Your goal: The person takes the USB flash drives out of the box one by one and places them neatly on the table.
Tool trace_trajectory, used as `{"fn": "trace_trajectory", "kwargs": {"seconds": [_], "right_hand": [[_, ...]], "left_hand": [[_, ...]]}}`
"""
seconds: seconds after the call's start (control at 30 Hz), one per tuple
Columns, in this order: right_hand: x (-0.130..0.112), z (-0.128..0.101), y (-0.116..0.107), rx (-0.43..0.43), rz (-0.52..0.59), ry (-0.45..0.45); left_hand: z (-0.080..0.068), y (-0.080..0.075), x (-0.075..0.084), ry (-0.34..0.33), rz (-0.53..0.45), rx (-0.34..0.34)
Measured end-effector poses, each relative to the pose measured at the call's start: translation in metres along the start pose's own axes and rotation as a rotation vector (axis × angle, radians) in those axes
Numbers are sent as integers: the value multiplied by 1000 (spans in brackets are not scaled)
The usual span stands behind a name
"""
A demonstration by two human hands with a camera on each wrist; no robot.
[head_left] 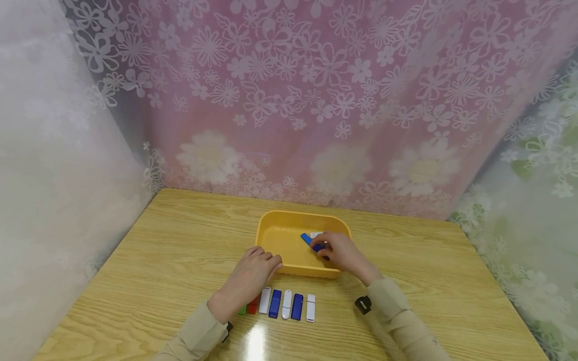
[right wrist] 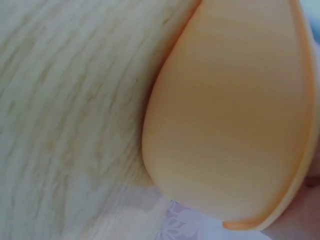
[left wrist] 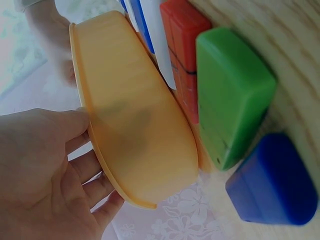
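My right hand [head_left: 345, 253] is pinching a blue stick [head_left: 311, 242] inside the yellow tray [head_left: 280, 235] on the bench [head_left: 171, 240], its grip closing narrowly around it. My left hand [head_left: 248, 281] is resting against the tray's near rim, fingers loose, beside a row of colored sticks [head_left: 286, 304].

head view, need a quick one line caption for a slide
Right hand holds a blue stick inside the yellow tray; left hand touches its rim.
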State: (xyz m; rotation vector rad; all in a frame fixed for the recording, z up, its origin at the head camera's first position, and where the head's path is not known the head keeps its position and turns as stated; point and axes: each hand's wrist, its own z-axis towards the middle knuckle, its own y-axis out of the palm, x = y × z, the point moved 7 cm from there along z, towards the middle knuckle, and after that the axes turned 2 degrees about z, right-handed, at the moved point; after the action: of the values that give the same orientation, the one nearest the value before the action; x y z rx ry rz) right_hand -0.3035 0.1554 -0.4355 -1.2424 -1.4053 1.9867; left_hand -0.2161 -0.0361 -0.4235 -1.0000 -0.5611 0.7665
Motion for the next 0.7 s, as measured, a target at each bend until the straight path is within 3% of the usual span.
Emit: {"fn": "trace_trajectory", "kwargs": {"seconds": [0.37,0.53,0.7], "right_hand": [[-10,-18,-35,297,186,74],[-18,-32,-42,336,257,90],[-29,-50,-43,317,353,101]], "left_hand": [[0,2,0,0,-13,-1],[0,2,0,-1,-12,-2],[0,1,0,-1,-14,7]]}}
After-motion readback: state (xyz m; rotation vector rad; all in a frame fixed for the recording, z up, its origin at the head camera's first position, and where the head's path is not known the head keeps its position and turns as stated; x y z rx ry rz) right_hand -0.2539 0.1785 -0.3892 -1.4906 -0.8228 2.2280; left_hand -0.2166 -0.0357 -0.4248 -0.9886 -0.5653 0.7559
